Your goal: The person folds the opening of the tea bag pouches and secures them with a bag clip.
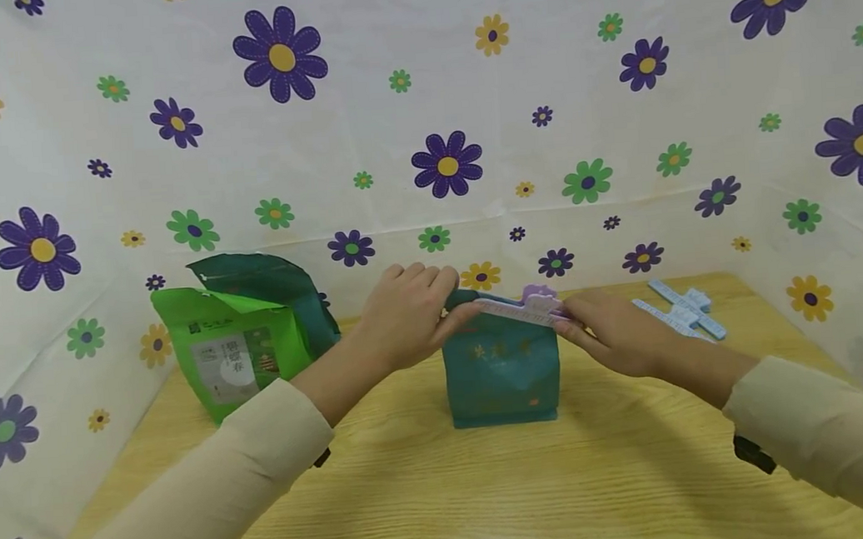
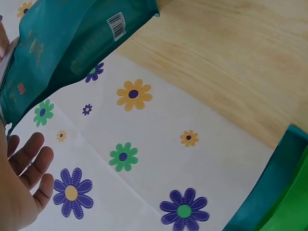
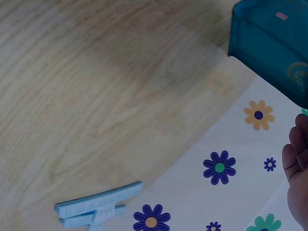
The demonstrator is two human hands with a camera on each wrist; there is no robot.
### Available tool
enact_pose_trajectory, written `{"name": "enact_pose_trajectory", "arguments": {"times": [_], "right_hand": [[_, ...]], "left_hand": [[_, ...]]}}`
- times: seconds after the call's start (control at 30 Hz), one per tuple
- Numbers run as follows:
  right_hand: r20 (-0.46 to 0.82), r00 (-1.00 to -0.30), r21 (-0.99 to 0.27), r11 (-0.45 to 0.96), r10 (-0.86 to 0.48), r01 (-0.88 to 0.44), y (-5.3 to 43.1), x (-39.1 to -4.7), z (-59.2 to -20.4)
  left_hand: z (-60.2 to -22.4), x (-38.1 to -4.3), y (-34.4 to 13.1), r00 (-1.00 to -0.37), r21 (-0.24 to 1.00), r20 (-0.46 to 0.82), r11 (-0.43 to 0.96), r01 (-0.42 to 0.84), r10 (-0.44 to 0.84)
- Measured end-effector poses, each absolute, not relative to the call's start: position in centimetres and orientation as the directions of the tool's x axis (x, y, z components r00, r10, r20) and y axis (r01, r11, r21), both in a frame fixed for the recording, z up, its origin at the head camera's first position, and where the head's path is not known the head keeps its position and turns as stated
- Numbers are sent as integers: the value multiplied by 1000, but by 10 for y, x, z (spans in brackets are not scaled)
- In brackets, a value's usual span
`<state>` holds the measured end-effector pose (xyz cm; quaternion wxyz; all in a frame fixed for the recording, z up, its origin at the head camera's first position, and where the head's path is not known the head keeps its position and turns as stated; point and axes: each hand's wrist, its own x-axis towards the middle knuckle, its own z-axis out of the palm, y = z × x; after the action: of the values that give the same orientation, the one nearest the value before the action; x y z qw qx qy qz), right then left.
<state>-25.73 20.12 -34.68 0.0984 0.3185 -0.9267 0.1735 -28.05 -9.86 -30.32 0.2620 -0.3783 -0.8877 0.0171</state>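
A teal foil pouch (image 1: 503,381) stands upright on the table, also seen in the left wrist view (image 2: 72,48) and right wrist view (image 3: 269,48). Along its top edge lies a purple-and-white bag clip (image 1: 520,307). My left hand (image 1: 412,314) pinches the pouch's top left corner, beside the clip's left end. At the other end, my right hand (image 1: 620,336) pinches the clip between thumb and fingers. Whether the clip is fully fastened cannot be told. Both wrist views catch only part of each hand, and neither fingertip contact shows clearly there.
At the left stand a bright green pouch (image 1: 212,352) and a dark teal pouch (image 1: 274,272) behind it. Light blue bag clips (image 1: 682,310) lie on the wooden table (image 1: 448,502) at the back right. Flower-printed white cloth (image 1: 361,124) surrounds the table's back and sides.
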Motion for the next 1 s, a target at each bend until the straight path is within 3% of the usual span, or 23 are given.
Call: {"name": "enact_pose_trajectory", "arguments": {"times": [0.2, 0.53, 0.77, 1.0], "right_hand": [[237, -813, -303, 755, -532, -582, 205, -258, -360], [194, -828, -288, 777, -526, -560, 210, -254, -380], [207, -737, -139, 726, -644, -674, 209, -252, -401], [286, -598, 114, 646, -749, -755, 209, -251, -424]], "left_hand": [[-317, -279, -110, -597, -155, 510, 749, 644, 619], [-362, -272, -123, -676, -72, 431, 769, 636, 599], [-384, -268, -123, -733, 49, 358, 773, 633, 578], [-407, -270, -125, -798, 204, 219, 774, 600, 561]]}}
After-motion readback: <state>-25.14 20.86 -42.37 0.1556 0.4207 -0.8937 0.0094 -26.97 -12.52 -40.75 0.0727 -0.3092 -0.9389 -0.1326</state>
